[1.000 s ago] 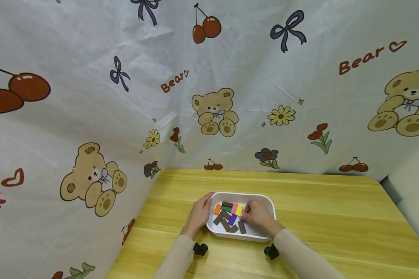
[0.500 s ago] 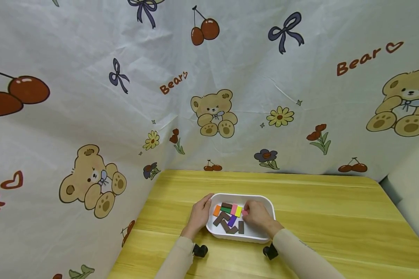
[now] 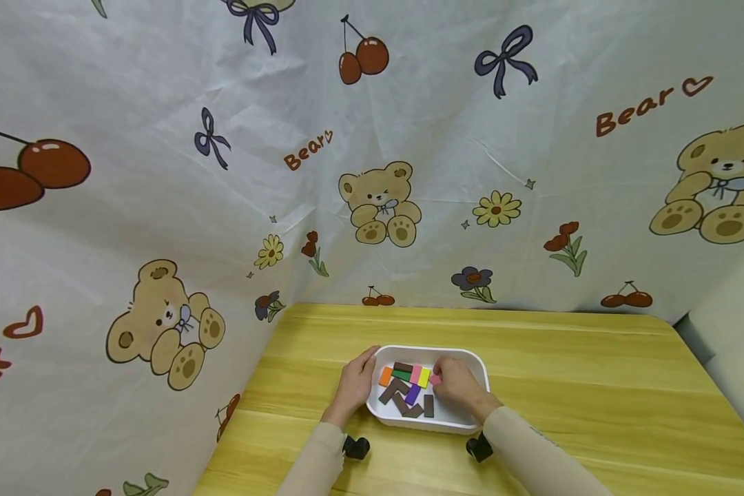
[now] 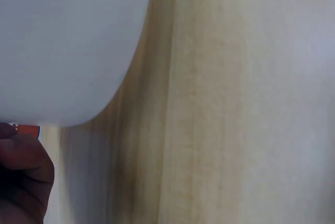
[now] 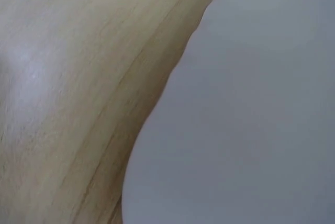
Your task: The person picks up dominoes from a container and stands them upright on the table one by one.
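Observation:
A white tray (image 3: 471,358) sits on the wooden table (image 3: 583,386) and holds several small flat blocks: orange (image 3: 385,375), green (image 3: 401,374), yellow (image 3: 424,376), purple (image 3: 412,393) and several brown ones (image 3: 428,405). My left hand (image 3: 364,363) grips the tray's left rim. Reaching into the tray from the right, my right hand (image 3: 439,379) pinches a small pink block (image 3: 435,379) at its fingertips. The left wrist view shows only the tray's outer wall (image 4: 68,41) and a finger (image 4: 21,177). In the right wrist view there is just the tray's wall (image 5: 251,119) and the table (image 5: 68,77).
A cartoon-print cloth (image 3: 372,172) hangs close behind the table and down its left side. The table's bare wood stretches to the right of the tray. Both wrists carry small black cameras (image 3: 355,446).
The right hand has drawn back slightly and the pink block now shows at its fingertips. The left hand stays on the tray's rim.

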`<state>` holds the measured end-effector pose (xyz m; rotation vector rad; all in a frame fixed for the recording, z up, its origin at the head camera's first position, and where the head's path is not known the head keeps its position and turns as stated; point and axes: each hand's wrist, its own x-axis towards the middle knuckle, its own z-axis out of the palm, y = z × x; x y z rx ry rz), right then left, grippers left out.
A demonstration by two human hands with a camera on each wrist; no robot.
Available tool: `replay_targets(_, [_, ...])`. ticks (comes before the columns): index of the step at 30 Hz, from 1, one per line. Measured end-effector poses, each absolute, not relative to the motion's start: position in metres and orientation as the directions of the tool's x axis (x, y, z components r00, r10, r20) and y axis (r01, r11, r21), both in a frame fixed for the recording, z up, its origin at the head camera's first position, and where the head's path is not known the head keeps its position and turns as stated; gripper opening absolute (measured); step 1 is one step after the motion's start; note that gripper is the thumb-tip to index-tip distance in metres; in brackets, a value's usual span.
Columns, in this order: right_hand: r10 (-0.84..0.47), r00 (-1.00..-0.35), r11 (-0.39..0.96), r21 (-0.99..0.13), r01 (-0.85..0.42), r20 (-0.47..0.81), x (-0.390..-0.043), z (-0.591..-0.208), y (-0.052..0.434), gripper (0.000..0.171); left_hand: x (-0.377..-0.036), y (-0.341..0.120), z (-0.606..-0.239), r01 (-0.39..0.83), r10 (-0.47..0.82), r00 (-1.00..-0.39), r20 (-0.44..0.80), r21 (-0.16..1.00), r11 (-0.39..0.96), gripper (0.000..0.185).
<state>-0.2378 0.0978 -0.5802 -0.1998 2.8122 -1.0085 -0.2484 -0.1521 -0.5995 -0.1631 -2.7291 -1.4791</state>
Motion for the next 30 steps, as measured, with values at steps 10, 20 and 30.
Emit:
replay_targets(10, [-0.231, -0.972, 0.755, -0.639, -0.15, -0.046, -0.235, -0.575, 0.101, 0.021, -0.249, -0.152, -0.601, 0.092, 0.067, -0.996, 0.067, 0.847, 0.524, 0.039])
replay_targets(20, [-0.247, -0.967, 0.745, -0.65, -0.15, -0.06, -0.232, -0.561, 0.105, 0.023, -0.247, -0.149, -0.594, 0.097, 0.064, -0.995, 0.075, 0.836, 0.54, 0.038])
replay_targets(30, [-0.272, -0.961, 0.723, -0.651, -0.231, 0.039, -0.225, -0.55, 0.117, 0.016, -0.242, -0.146, -0.584, 0.091, 0.061, -0.996, 0.069, 0.832, 0.547, 0.039])
